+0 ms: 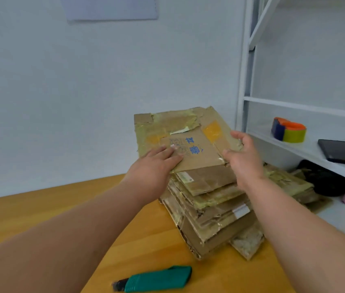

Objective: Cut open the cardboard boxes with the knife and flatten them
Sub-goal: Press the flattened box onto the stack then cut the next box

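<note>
Green utility knife (pixel 154 279) lies bottom centre on wooden table (pixel 40 208), untouched by my hands, blade tip out. Mid-frame, stack of flattened cardboard boxes (pixel 216 210), many done by look of it. Topmost flattened box (pixel 188 134) on top: my left hand (pixel 156 163) presses it, fingers straight; right hand (pixel 243 157) grips its right edge. No uncut box visible; I judge task near end. Tape rolls (pixel 289 130) on shelf (pixel 315 153), right.

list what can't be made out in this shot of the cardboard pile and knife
Head view only:
- Knife: blade tip blurred, length out unclear.
- Cardboard stack: lower sheets overlapped, count unclear.
- Top box: blue print too blurred to read; left hand covers one corner.
- Right hand: fingertips hidden behind the box edge.
- Dark object under the shelf: shadowed, unidentifiable.
</note>
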